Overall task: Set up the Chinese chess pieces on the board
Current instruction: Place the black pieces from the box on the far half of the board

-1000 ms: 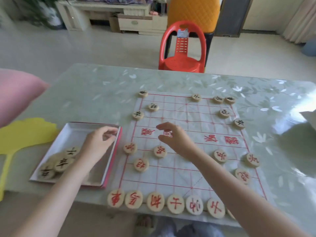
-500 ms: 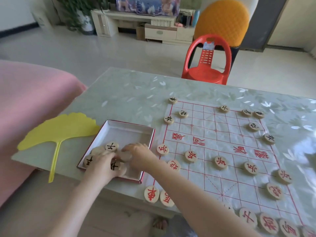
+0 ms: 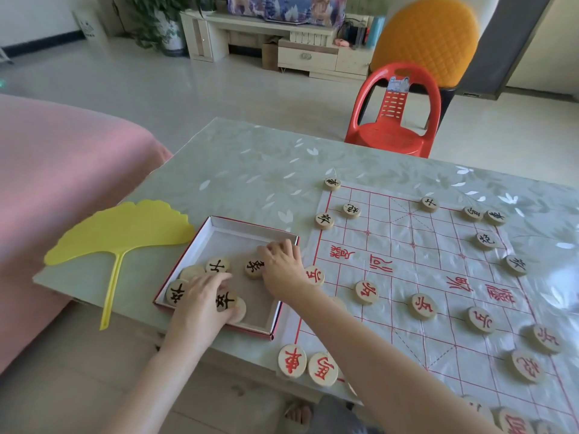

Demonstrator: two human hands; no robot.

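Pieces (image 3: 254, 268) at our fingertips are reading as light, rigid, smooth discs, so we're aiming for rim pinches; left hand (image 3: 203, 292) curling over some, right hand (image 3: 282, 267) touching one, grips unclear.

Box (image 3: 244, 228) of pieces (image 3: 218, 266) left of the board (image 3: 407, 245), fan (image 3: 125, 227) further left, chair (image 3: 391, 133) behind the table (image 3: 250, 170)

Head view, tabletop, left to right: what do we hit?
yellow fan → box → chess board
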